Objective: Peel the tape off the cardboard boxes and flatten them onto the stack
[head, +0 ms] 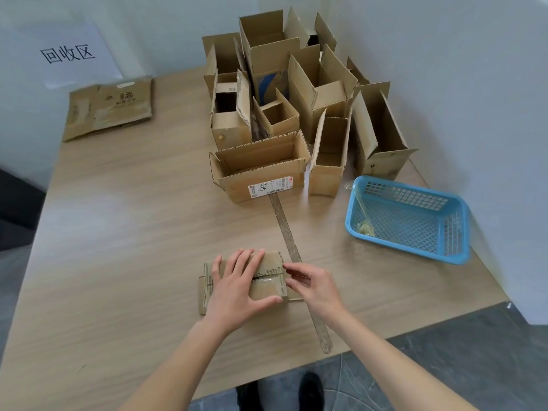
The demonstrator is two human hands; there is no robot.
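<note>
- The small cardboard box lies at the near table edge, under the left hand, fingers spread flat on it.
- The right hand pinches the tape at its right end.

Wide bare table lies open on the left, a free lane all the way to the flattened stack in the far left corner. Far right is crowded: upright open boxes crowd against the wall, with the blue basket just beside them. A long tape strip crosses the middle, running from the labelled box toward the near edge.
</note>
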